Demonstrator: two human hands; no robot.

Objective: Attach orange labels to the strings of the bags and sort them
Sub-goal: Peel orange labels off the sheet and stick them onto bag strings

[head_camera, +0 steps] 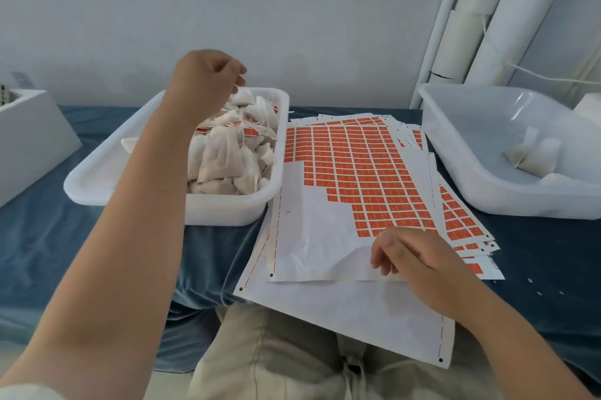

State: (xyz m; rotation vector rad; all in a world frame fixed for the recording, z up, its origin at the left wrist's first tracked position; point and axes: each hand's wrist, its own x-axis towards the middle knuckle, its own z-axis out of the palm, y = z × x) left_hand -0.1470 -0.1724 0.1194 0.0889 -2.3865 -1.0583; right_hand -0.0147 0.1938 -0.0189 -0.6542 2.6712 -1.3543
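Note:
A white tray [107, 168] at the left is heaped with white bags [227, 152], many with orange labels on their strings. My left hand [208, 81] hovers over its far end with curled fingers, and a thin white string appears to run from the fingertips down to a bag. Sheets of orange labels [357, 165] lie in the middle, the lower left part peeled bare. My right hand [416, 259] rests on the top sheet just below the last orange labels, fingers bent with their tips on the paper. A second tub [471, 178] at the right holds a few bags [533, 155].
The table wears a blue cloth [65, 237]. A white box [29, 136] stands at the left edge. White tubes [471, 25] lean in the back right corner. The lowest sheet [357, 318] overhangs my lap.

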